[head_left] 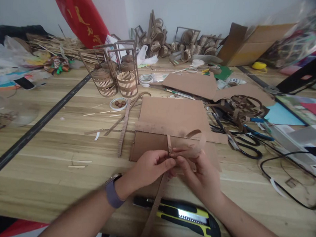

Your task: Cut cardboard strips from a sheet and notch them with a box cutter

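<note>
My left hand [151, 167], a watch with a purple band on its wrist, pinches a narrow brown cardboard strip [157, 203] that hangs down toward the table's front edge. Close beside it, the fingers of my right hand [202, 174] are closed on a thin curled paper strip [202, 142]. The fingertips of both hands meet, and what lies exactly between them is partly hidden. Under and behind the hands lie flat pieces of cardboard [173, 112]. A yellow and black utility knife [187, 216] rests on the table below the hands, with the hanging strip crossing over it.
Small slatted buckets [127, 84] with tall frames stand at the back left, near a tape ring [120, 104] holding brown beads. Scissors [242, 145], a heap of brown strips [243, 107] and a black cable [282, 197] lie on the right. More miniatures [188, 50] line the wall.
</note>
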The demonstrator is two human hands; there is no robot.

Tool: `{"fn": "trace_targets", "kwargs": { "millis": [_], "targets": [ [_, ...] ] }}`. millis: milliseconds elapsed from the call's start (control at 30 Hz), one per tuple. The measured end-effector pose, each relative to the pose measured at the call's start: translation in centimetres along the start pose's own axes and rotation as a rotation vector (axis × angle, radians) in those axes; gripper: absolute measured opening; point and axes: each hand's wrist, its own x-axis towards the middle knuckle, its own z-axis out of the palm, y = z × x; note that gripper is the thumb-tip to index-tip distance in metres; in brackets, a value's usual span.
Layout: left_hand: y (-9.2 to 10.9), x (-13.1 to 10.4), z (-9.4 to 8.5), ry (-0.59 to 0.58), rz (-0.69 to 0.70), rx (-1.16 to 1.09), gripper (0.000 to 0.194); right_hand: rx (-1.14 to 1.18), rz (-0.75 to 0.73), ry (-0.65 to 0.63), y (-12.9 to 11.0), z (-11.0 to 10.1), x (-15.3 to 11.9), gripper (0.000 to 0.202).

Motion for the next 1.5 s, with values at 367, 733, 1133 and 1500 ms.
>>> {"fn": "trace_targets", "kwargs": {
  "millis": [367, 733, 1133, 1500],
  "targets": [
    [0.3, -0.2, 0.0, 0.001, 0.001, 0.112, 0.036, -0.1, -0.098, -0.032, 0.2, -0.2, 0.5, 0.008],
    [0.4, -0.2, -0.1, -0.013, -0.011, 0.076, 0.038, 0.093, 0.2, 0.02, 0.2, 0.1, -0.3, 0.013],
    [0.1, -0.1, 0.2, 0.006, -0.013, 0.063, 0.038, -0.135, -0.101, -0.055, 0.2, -0.3, 0.5, 0.009],
    [0.2, -0.1, 0.1, 0.017, 0.015, 0.034, 0.043, 0.038, 0.136, 0.014, 0.2, 0.0, -0.2, 0.017]
  ]
}}
